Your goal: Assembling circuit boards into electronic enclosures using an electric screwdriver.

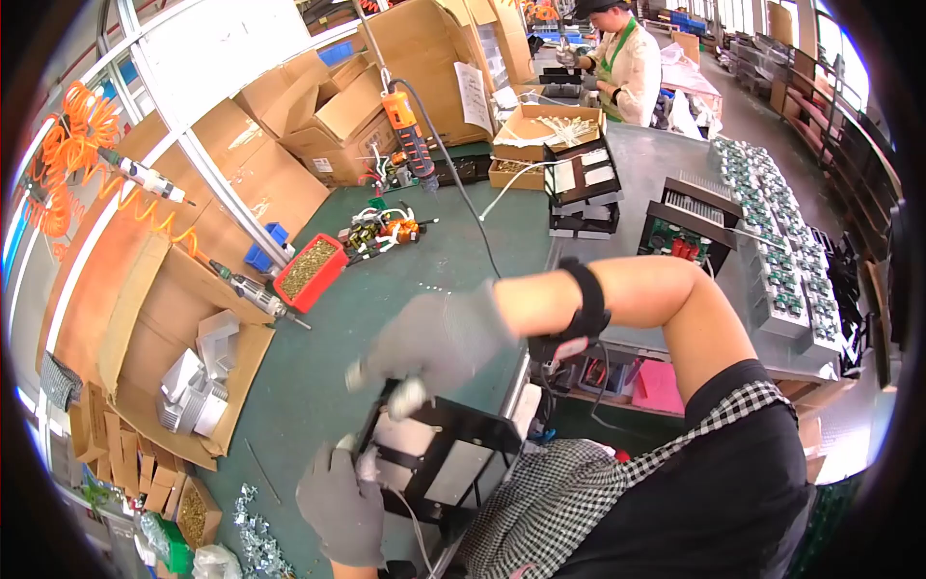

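A black metal housing [446, 454] with pale rectangular panels lies tilted near me at the bench's front edge. My left hand [345, 507], in a grey glove, is closed on the housing's left edge, next to a white cable [415, 526]. Over the housing's far corner hovers my right hand [434, 338], also gloved in grey with whitish fingertips. Motion smears it, so whether something sits between its fingers cannot be made out. A black band [586, 299] wraps my right wrist.
Beyond my hands stand a red bin of small fasteners [311, 273] and a wire bundle [386, 232]. An orange power screwdriver [407, 130] hangs above the bench. At left is a carton of metal parts [193, 386]; at right, rows of circuit boards [772, 232]. A co-worker [627, 68] stands far off.
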A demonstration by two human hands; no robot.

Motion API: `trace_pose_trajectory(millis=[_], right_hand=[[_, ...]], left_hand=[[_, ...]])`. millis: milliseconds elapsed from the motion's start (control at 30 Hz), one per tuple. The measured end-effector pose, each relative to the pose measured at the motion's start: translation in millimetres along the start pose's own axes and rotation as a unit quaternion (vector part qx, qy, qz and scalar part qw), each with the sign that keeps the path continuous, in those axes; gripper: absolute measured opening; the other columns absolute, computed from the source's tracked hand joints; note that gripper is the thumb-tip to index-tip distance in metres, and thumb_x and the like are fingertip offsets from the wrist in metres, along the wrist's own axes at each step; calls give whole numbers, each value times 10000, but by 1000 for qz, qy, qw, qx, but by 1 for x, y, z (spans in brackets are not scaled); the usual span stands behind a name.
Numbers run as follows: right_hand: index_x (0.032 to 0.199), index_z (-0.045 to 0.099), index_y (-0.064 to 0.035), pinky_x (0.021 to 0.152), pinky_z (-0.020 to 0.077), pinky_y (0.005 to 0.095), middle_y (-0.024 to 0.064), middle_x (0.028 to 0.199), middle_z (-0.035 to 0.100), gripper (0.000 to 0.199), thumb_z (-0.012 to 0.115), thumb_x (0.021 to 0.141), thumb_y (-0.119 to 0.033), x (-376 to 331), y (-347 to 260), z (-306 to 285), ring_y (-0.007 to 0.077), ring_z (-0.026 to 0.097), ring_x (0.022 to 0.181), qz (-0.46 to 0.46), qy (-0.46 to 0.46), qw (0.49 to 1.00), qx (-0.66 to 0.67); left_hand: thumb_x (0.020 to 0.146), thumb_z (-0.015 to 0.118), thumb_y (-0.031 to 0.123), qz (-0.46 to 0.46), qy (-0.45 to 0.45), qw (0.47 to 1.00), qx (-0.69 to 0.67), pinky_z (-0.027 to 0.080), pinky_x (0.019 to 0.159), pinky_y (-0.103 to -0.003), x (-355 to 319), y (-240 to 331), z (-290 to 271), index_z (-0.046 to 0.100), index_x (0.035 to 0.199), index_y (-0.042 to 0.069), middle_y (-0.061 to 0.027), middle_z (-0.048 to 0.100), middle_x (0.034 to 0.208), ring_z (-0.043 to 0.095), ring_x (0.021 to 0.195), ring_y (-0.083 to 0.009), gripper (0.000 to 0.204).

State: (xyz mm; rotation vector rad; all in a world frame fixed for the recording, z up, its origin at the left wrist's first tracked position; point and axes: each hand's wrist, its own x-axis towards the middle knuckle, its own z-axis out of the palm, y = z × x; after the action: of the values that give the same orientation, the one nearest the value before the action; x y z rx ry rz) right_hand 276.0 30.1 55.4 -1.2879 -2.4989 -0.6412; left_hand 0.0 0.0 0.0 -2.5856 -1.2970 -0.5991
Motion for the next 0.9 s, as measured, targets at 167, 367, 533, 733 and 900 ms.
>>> trace_pose_trajectory(millis=[167,367,533,733,900], right_hand=[[1323,528,-77,977,465,429,161,1228,620,646,653,831,-477,-34,139,22,343,590,1151,272,6,945,183],[1118,683,-37,849,539,407,203,1122,675,425,628,794,-306,-190,295,44,321,672,1024,638,-118,756,-84],[1031,702,-15,816,536,441,225,1031,694,302,547,820,-167,-243,333,83,372,679,959,632,-109,764,-73],[1275,585,-14,988,446,371,184,1125,676,444,574,925,-286,-195,286,-7,282,618,1119,439,109,892,-10],[1188,628,13,870,477,261,76,1065,657,290,566,924,-88,-98,188,-63,147,606,978,261,176,897,309]], left_hand=[[901,599,195,-253,14,959,-130,453,613,-411,-81,-86,24,630,899,-30,-165,624,764,602,652,-284,227],[935,634,171,-497,-167,784,-333,454,989,-320,-141,-167,48,519,1326,3,-173,584,1257,579,1126,-264,441],[907,576,262,-407,-20,893,-193,477,696,-380,-147,-154,53,599,1095,-77,-171,643,862,596,732,-244,388],[933,533,258,-451,-35,867,-210,482,735,-421,-140,-141,44,593,1145,-7,-213,654,903,625,806,-364,345],[930,504,295,-451,-60,881,-129,458,793,-494,-120,-140,53,598,1136,22,-242,651,964,604,918,-447,354]])
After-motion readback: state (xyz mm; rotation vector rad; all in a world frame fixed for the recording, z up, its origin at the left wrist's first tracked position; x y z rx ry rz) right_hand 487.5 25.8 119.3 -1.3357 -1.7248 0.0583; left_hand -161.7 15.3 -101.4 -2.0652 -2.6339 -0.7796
